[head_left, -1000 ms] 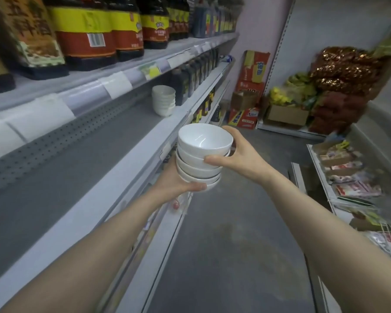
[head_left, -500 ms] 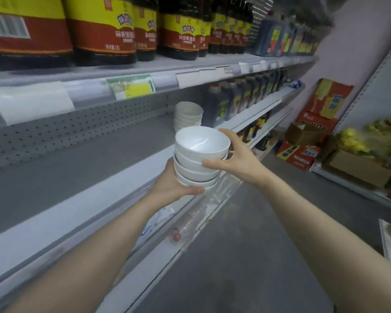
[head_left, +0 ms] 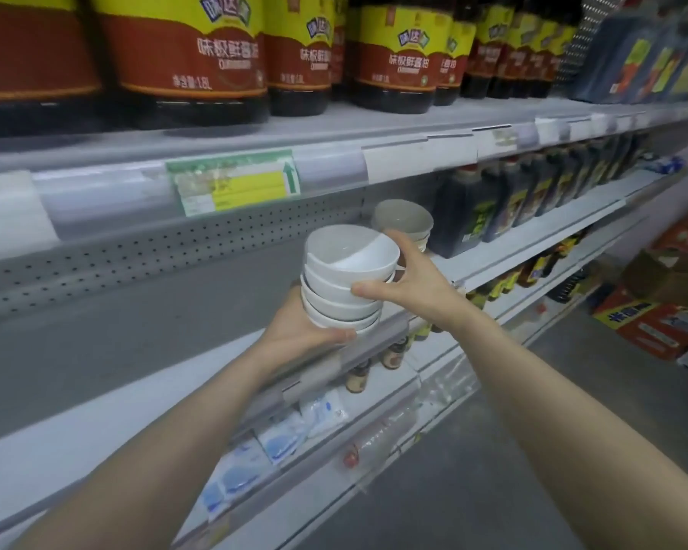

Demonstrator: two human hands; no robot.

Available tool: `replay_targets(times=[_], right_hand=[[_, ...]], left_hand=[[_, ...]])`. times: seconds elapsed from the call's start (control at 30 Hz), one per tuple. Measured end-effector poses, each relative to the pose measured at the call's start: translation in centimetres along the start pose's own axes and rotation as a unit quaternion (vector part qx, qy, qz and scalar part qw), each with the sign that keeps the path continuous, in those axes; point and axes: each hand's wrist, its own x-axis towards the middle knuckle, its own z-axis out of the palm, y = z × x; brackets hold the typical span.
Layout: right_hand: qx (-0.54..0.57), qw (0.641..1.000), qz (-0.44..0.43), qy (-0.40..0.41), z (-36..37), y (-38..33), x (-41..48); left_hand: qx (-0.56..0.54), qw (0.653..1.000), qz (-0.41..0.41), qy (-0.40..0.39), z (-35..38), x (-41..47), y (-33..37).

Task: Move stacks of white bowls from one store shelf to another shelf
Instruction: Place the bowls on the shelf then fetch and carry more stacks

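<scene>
Bowls, about five of them nested as a stack of white bowls (head_left: pixel 346 283), are held in the air by both hands, above the front edge of the middle shelf (head_left: pixel 96 410) and not resting on it. The left hand (head_left: pixel 298 331) cups the stack from below. Its thumb curls round the near wall of the lowest bowl, and the rest of that hand is hidden under and behind the stack. The right hand (head_left: pixel 418 283) is clamped on the stack from the right, with the thumb pressed against the near wall of a middle bowl. Its fingers (head_left: pixel 404 246) wrap the far side, the topmost one reaching up to the rim of the top bowl.

Behind the right hand, a second stack of bowls (head_left: pixel 404 220) stands further back on the same shelf, just beside a row of dark bottles (head_left: pixel 465 216) that runs off to the right.

The upper shelf (head_left: pixel 374 121) carries large bottles (head_left: pixel 191 53) with red and yellow labels, and a green and yellow price tag (head_left: pixel 233 184) sits on its front rail. Below the hands, small jars (head_left: pixel 394 353) and blue-and-white packets (head_left: pixel 283 434) fill the lower shelves. Red cartons (head_left: pixel 652 327) lie on the floor (head_left: pixel 473 450) at the right.
</scene>
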Motion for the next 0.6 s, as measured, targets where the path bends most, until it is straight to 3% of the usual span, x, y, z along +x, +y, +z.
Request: replay_targets(times=[0.23, 0.43, 0.6], right_hand=[[0.026, 0.998, 0.001, -0.056, -0.7, 3.2, 4.3], [0.027, 0.992, -0.031, -0.121, -1.8, 5.3, 9.2], [-0.106, 0.985, -0.062, -0.124, -2.5, 7.4, 12.9]], left_hand=[[0.040, 0.996, -0.080, 0.022, 0.0, 3.0, -4.4], [0.079, 0.980, -0.157, 0.088, 0.9, 5.7, -7.0], [0.072, 0.966, -0.228, 0.096, 1.9, 7.3, -9.2]])
